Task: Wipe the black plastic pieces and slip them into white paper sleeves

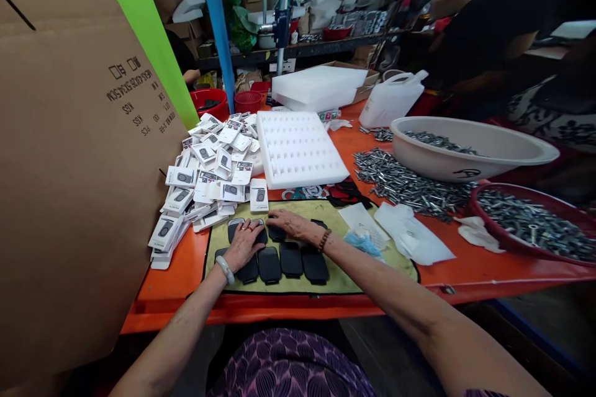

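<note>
Several flat black rounded plates [269, 264] lie in two rows on a yellowish mat with a dark border [372, 273]. Over the left end of the back row rests my left hand [244, 244], fingers spread on the plates, a pale bangle at its wrist. My right hand [294, 225], with a beaded bracelet, reaches across the back row, its stretched fingertips touching a black plate [275, 233]. Neither hand visibly grips anything; the palms hide parts of the plates. A small white box [259, 195] with a dark oval picture lies just beyond my fingers.
A heap of small white boxes [205, 177] lies left, beside a large carton [69, 167]. A white foam tray [302, 149] stands behind the mat. To the right are metal parts [405, 183], a pale basin [465, 164], a red basin [484, 226] and white sheets [410, 232].
</note>
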`<act>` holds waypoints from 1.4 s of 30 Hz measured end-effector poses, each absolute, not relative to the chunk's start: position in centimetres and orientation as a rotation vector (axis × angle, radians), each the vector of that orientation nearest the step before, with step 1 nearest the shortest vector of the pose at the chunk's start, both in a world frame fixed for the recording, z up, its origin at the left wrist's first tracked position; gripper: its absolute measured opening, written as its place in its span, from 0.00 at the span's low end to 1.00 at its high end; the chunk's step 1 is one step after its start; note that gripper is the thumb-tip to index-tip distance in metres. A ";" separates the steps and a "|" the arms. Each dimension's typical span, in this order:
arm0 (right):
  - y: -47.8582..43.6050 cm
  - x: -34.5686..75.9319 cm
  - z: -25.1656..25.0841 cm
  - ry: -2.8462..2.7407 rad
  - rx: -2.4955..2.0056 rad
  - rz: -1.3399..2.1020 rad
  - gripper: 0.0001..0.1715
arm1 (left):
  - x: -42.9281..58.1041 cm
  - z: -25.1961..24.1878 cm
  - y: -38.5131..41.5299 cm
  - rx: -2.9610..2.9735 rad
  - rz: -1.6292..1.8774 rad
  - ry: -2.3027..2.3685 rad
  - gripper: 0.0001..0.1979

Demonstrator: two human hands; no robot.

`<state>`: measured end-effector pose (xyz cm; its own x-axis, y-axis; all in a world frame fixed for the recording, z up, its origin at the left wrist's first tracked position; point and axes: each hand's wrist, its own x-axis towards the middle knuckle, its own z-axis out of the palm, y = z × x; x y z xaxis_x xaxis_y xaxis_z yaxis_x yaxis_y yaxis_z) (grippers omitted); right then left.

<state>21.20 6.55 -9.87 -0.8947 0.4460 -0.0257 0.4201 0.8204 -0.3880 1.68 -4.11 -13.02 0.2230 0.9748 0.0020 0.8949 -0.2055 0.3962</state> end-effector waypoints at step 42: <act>2.6 26.6 -12.5 -1.729 -1.763 1.108 0.06 | 8.1 -13.6 -1.9 2.334 0.383 1.652 0.23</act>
<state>26.56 2.64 -12.51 -0.0974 0.9660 -0.2395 0.6210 -0.1290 -0.7731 8.11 -1.90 -13.61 0.3203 0.9450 0.0655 0.8776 -0.3220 0.3551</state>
